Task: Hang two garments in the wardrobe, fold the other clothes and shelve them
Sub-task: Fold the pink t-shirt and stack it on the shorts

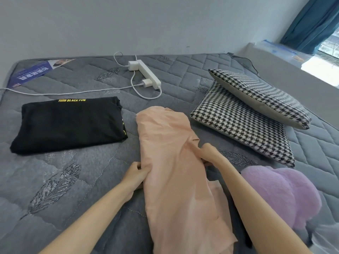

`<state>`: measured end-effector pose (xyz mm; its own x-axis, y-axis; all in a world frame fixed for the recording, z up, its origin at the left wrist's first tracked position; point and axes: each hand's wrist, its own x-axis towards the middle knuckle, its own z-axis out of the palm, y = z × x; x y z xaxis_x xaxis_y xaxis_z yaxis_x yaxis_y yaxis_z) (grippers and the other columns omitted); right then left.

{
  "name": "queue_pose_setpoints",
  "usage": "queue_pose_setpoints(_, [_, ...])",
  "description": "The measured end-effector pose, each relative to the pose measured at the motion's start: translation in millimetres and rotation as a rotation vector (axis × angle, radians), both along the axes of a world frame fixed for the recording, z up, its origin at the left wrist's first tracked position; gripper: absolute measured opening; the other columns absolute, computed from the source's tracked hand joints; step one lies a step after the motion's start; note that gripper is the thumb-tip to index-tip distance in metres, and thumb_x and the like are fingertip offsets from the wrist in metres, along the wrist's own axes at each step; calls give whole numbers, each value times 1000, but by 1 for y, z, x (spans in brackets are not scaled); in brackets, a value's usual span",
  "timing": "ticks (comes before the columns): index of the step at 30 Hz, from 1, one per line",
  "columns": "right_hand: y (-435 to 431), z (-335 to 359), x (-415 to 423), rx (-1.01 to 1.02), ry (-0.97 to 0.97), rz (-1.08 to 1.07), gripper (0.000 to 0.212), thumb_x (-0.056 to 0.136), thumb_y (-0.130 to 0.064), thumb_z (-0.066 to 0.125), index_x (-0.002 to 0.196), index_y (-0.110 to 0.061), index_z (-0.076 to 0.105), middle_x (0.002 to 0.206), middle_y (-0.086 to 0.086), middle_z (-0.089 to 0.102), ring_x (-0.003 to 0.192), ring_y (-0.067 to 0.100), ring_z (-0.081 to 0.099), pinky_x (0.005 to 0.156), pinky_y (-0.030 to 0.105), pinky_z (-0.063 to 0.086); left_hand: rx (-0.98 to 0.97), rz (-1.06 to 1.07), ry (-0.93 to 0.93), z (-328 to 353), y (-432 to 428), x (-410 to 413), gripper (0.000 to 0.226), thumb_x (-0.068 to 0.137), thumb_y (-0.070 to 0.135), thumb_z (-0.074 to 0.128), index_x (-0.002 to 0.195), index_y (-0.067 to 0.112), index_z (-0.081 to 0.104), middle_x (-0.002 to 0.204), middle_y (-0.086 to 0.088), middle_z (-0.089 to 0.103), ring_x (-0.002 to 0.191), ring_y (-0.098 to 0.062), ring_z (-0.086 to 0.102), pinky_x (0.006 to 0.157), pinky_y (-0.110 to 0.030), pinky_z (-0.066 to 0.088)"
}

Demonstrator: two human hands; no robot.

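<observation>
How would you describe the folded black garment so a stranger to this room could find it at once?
Start at the grey quilted mattress. On its left half, nearer than the white power strip, lies the black garment, folded flat. Unlike the peach garment to its right, it is neatly squared and bears yellow "BLACK FUN" lettering along its far edge.

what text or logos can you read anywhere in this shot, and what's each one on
"BLACK FUN": yellow print beside a small yellow logo, on the folded black garment.
Yellow marks at that garment's right edge: only partly showing, unreadable.
White characters on the blue label at the mattress corner: too blurred to read.
Peach garment, checked pillows, power strip: no text visible.
</observation>
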<state>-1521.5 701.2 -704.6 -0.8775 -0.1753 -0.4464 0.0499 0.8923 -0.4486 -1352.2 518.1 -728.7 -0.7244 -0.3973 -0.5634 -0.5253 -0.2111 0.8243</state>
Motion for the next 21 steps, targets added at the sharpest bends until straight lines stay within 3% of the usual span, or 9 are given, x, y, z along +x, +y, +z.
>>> queue_pose_setpoints(2, [0, 5, 8, 26, -80, 91, 61, 81, -69, 53, 73, -8, 51, 66, 4, 56, 56, 17, 54, 45, 22, 39, 41, 18, -6, -1, 1, 2, 10, 95, 24, 56, 100, 17, 51, 99, 0, 61, 84, -14, 58, 66, -30, 51])
queue_pose_setpoints(3, [-1, 6, 12, 10, -116, 125, 55, 83, -62, 57, 81, -7, 56, 75, 4, 61, 64, 19, 59, 52, 24, 44, 40, 27, -2, -2, 0, 4, 9, 95, 22, 56, 101, 17, 52, 99, -1, 61, 84, -15, 58, 63, -30, 50])
queue_pose_setpoints(6, [-8, 2, 37, -345, -380, 19, 32, 89, -35, 65, 108, -10, 61, 96, 3, 70, 82, 19, 69, 72, 31, 57, 9, 61, 11, 0, -12, 16, 3, 95, 21, 55, 94, 19, 53, 100, -1, 62, 83, -16, 59, 60, -29, 50])
queue_pose_setpoints(10, [-30, -9, 76, -569, -491, -63, 15, 90, -18, 64, 104, -11, 62, 86, 3, 71, 67, 13, 69, 57, 25, 56, -12, 60, 13, 8, -45, 39, 5, 96, 23, 55, 95, 18, 55, 100, -3, 62, 86, -18, 59, 60, -30, 50])
queue_pose_setpoints(12, [-43, -6, 86, -638, -554, -101, 18, 89, -20, 66, 104, -12, 62, 85, 5, 72, 69, 15, 70, 59, 27, 57, 37, 65, 3, 13, -62, 52, 7, 95, 22, 56, 97, 16, 57, 99, -4, 63, 84, -16, 59, 59, -28, 49])
queue_pose_setpoints(14, [-53, 5, 89, -683, -590, -133, 32, 85, -27, 70, 114, -17, 60, 103, 8, 71, 90, 19, 69, 81, 36, 58, 121, 57, 5, 19, -73, 63, 8, 94, 22, 58, 96, 15, 60, 93, -2, 66, 80, -14, 61, 57, -25, 50])
queue_pose_setpoints(16, [-55, 21, 90, -743, -556, -140, 48, 82, -31, 72, 126, -21, 55, 122, 9, 64, 113, 23, 61, 102, 44, 46, 182, 62, 41, 29, -80, 70, 11, 92, 24, 60, 93, 14, 63, 86, 1, 69, 76, -11, 63, 54, -21, 52])
queue_pose_setpoints(18, [-52, 41, 89, -879, -525, -82, 53, 85, -27, 68, 135, -21, 49, 128, 6, 61, 120, 22, 57, 105, 44, 43, 194, 69, 127, 44, -85, 71, 13, 92, 27, 60, 93, 15, 65, 83, 4, 70, 74, -8, 65, 54, -18, 53])
queue_pose_setpoints(21, [-49, 80, 91, -1001, -479, 43, 47, 87, -25, 63, 130, -8, 55, 122, 10, 65, 115, 21, 60, 101, 38, 46, 113, 85, 350, 78, -96, 69, 18, 93, 26, 57, 103, 15, 67, 84, 4, 72, 75, -8, 67, 58, -18, 55])
